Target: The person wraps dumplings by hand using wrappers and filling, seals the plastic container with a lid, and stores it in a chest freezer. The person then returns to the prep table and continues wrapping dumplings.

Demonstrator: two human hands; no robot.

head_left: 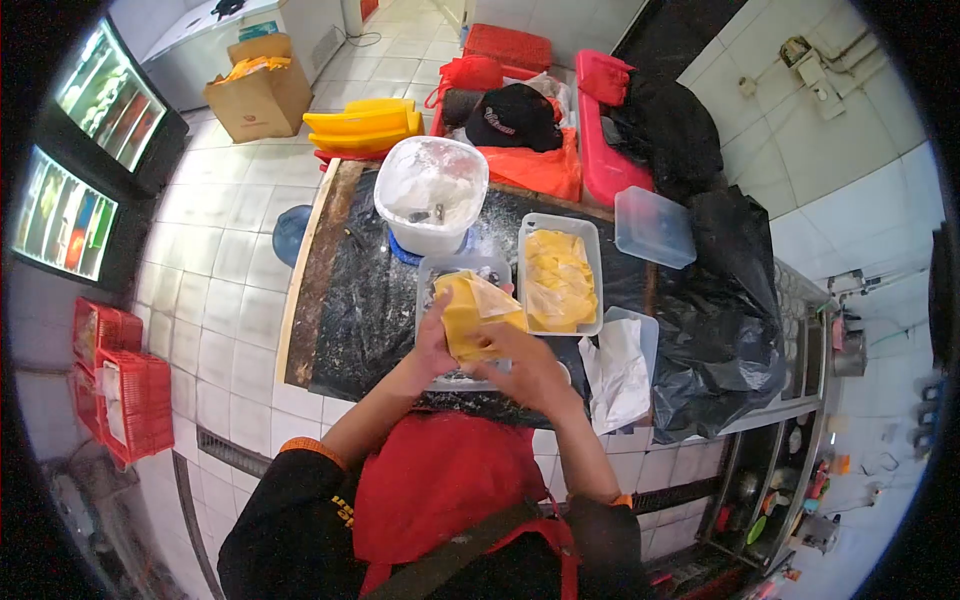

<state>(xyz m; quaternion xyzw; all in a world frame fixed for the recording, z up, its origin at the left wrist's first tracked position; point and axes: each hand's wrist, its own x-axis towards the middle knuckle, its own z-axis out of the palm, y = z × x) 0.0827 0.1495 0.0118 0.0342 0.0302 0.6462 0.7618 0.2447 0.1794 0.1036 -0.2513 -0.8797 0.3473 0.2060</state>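
A stack of yellow dough sheets [462, 318], dusted white in places, is gripped at its left side by my left hand [434, 338]. My right hand [525, 368] lies against the lower right edge of the same stack, its fingers curled over it and slightly blurred. Directly beneath is a clear plastic tub [422, 290] with floury contents, mostly hidden by the sheets and my hands. To the right, more yellow dough sheets [558, 275] fill a second plastic tub [592, 240]. Behind my hands stands a white bucket [408, 225] of flour [430, 187] with a metal object in it.
Black plastic [350, 345] dusted with flour covers the table. White paper [616, 372] and a clear lid [655, 227] lie to the right, beside bunched black plastic [715, 350]. A black cap [514, 117] sits at the far edge; red crates [130, 400] stand on the floor at left.
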